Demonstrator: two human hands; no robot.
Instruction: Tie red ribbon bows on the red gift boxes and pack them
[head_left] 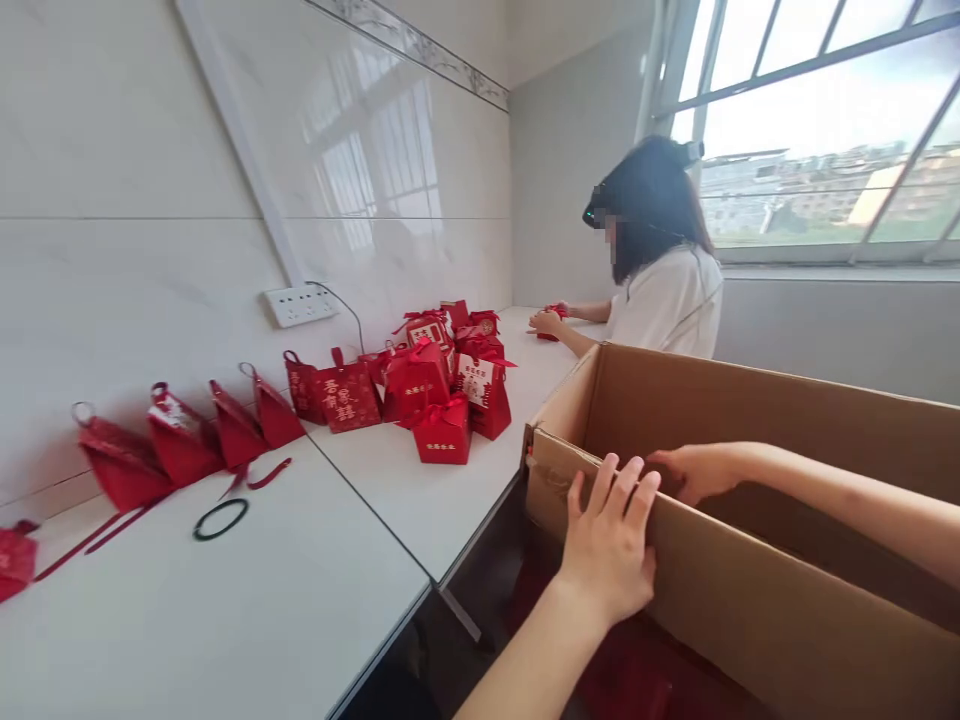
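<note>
A large open cardboard box (735, 580) stands at the right, beside the white table. My left hand (611, 545) rests on its near wall, with the fingers spread and the fingertips hooked over the top edge. Inside the box, near its left end, is my right hand (701, 472); its fingertips are partly hidden behind the near wall, so what they touch cannot be made out. Left of the box, a group of red gift boxes (442, 435) with ribbons is heaped on the table.
More red boxes (184, 435) line the wall on the white table (315, 580), near a dark ring (221, 519) and loose red ribbons. Across the table a person (667, 290) in white handles a small red item. A socket strip (301, 305) is on the wall.
</note>
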